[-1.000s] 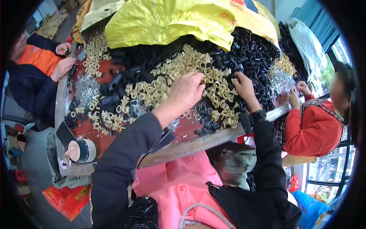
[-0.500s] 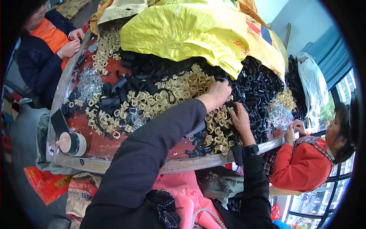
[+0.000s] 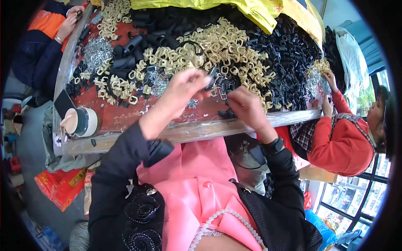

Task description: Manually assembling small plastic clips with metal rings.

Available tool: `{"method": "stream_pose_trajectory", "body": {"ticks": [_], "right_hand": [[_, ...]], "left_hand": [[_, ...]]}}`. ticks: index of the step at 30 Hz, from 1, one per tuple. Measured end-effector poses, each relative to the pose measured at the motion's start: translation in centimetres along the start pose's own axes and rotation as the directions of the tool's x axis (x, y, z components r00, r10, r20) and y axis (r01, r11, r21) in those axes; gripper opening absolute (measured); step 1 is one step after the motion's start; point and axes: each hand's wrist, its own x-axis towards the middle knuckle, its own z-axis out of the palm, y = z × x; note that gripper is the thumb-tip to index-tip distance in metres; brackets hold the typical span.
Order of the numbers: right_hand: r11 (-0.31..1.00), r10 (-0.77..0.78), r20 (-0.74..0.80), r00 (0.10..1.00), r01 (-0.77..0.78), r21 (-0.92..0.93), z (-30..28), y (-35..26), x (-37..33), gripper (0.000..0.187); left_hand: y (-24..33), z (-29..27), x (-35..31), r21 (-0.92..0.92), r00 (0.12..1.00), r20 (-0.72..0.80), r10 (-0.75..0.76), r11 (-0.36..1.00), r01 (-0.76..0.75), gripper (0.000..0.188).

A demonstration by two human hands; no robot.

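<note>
Above the table's front edge, my left hand (image 3: 178,92) pinches a small black plastic part (image 3: 212,78) between thumb and fingers; the hand is slightly blurred. To its right, my right hand (image 3: 248,106) is closed with the fingers curled down, and what sits in them, if anything, is hidden. Beyond both hands spreads a heap of beige plastic buckle-like pieces (image 3: 217,42). Several metal wire loops (image 3: 224,85) lie between the hands, and a few small black pieces (image 3: 226,113) rest just below the right hand's fingertips.
Black plastic parts (image 3: 289,62) fill the table's right side. Metal pieces (image 3: 97,54) and black tubes (image 3: 125,62) lie left, near a lidded cup (image 3: 86,121) and a phone (image 3: 63,102). A wrapped wooden rim (image 3: 192,130) edges the table. Co-workers sit left (image 3: 37,54) and right (image 3: 343,144).
My left hand has drawn back from the far black pile with a black part in it. My right hand has left the beige pieces and come nearer. The view has tilted down.
</note>
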Motion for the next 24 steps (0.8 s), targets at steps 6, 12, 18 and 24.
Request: {"method": "stream_pose_trajectory", "body": {"ticks": [6,12,18,24], "right_hand": [[0.994,-0.110,0.180,0.977,0.110,0.010,5.2,-3.7,-0.7,0.012],[0.989,-0.080,0.335,0.939,0.117,-0.093,5.9,-3.7,0.5,0.012],[0.987,-0.120,0.315,0.942,0.146,-0.060,6.2,-3.4,0.6,0.012],[0.990,-0.107,0.192,0.976,0.087,0.108,5.4,-3.8,0.4,0.011]], "left_hand": [[-2.6,-2.0,-7.6,-0.352,0.984,-0.056,-0.170,0.925,0.140,0.018],[-4.2,-3.8,-8.9,-0.401,0.969,-0.031,-0.246,0.891,0.213,0.020],[-5.1,-3.7,-8.2,-0.339,0.970,-0.040,-0.240,0.916,0.213,0.027],[-5.7,-3.0,-7.3,-0.485,0.970,0.028,-0.240,0.845,0.223,0.027]]}}
